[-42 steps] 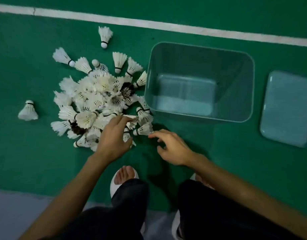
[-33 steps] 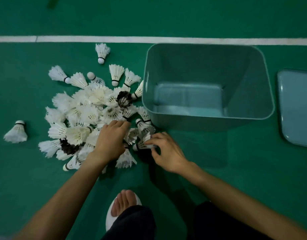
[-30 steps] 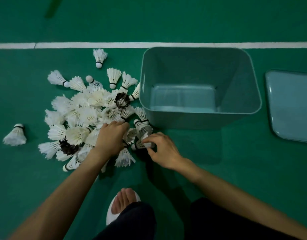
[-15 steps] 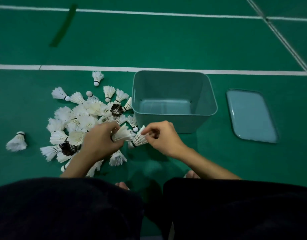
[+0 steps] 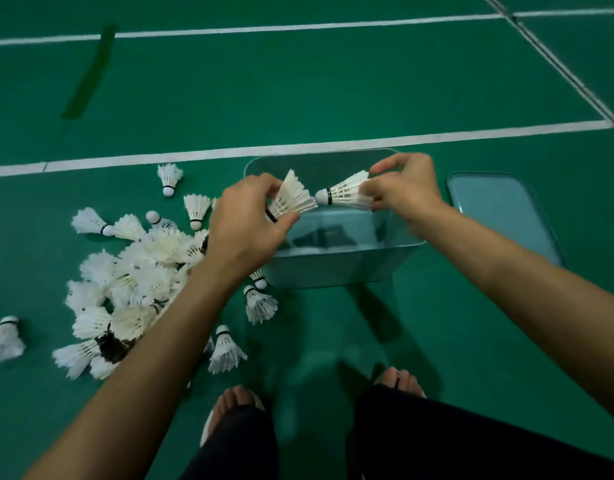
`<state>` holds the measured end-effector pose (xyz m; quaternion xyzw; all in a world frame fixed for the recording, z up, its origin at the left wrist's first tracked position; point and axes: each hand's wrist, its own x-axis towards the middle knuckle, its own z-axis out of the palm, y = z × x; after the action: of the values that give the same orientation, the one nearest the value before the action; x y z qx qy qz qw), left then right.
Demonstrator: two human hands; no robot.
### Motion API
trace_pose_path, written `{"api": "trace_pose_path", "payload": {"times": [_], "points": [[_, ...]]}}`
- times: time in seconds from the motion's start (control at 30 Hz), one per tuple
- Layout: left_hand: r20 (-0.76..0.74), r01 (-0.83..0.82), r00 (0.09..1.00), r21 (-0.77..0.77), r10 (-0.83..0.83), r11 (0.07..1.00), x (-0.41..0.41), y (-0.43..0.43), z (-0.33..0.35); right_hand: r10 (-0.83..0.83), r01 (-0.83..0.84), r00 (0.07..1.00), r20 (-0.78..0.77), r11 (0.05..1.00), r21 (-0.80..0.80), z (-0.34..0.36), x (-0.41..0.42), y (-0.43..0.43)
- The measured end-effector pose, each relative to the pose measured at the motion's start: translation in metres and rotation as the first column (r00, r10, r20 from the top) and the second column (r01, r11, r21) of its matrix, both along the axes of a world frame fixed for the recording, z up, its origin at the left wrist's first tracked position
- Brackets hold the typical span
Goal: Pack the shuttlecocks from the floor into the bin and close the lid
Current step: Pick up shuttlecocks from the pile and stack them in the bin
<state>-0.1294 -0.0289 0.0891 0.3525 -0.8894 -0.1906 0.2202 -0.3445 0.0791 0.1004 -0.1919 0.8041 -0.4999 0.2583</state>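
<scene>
Above the open bin (image 5: 333, 268), each hand holds one shuttlecock: left hand (image 5: 245, 225), right hand (image 5: 407, 188). The pile (image 5: 139, 278) lies on the floor left of it, the lid (image 5: 499, 209) right.

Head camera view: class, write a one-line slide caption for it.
Each hand, left hand and right hand, holds a shuttlecock above the open bin.

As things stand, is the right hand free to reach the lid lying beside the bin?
Probably not yet. The lid lies uncovered just beside the right hand, but that hand grips a shuttlecock over the bin; it would likely have to drop it first.
</scene>
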Motion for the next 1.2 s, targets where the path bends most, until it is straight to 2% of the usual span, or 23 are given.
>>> {"api": "trace_pose_path", "payload": {"times": [0.07,0.17,0.3,0.47,0.57,0.7,0.83,1.03,1.2], "points": [[0.220,0.028,0.975,0.006,-0.029,1.000,-0.025,-0.012,-0.014,-0.040,0.028,0.996,0.074,0.988,0.155,-0.024,-0.012,-0.025],[0.509,0.082,0.850,0.124,-0.135,0.989,-0.057,-0.026,-0.037,-0.106,0.038,0.972,0.211,0.952,0.302,-0.066,-0.022,-0.064],[0.639,0.095,0.730,0.255,-0.241,0.962,-0.078,-0.039,-0.072,-0.082,-0.035,0.947,0.311,0.935,0.352,-0.115,-0.014,-0.108],[0.678,0.055,0.648,0.412,-0.346,0.909,-0.077,-0.049,-0.094,-0.009,-0.117,0.942,0.336,0.929,0.352,-0.146,0.006,-0.148],[0.680,0.031,0.641,0.441,-0.356,0.897,-0.072,-0.058,-0.101,0.005,-0.140,0.940,0.341,0.917,0.374,-0.157,0.016,-0.159],[0.657,0.037,0.664,0.448,-0.357,0.893,-0.074,-0.064,-0.103,0.002,-0.151,0.926,0.379,0.919,0.365,-0.167,0.019,-0.171],[0.608,0.028,0.728,0.436,-0.317,0.899,-0.081,-0.064,-0.104,0.045,-0.181,0.920,0.388,0.929,0.323,-0.154,0.016,-0.170],[0.582,-0.013,0.782,0.369,-0.221,0.929,-0.086,-0.061,-0.102,0.079,-0.154,0.973,0.217,0.923,0.353,-0.133,-0.005,-0.137],[0.526,-0.005,0.824,0.376,-0.209,0.927,-0.088,-0.054,-0.103,0.209,-0.320,0.930,0.303,0.866,0.385,-0.107,-0.001,-0.094]]}}
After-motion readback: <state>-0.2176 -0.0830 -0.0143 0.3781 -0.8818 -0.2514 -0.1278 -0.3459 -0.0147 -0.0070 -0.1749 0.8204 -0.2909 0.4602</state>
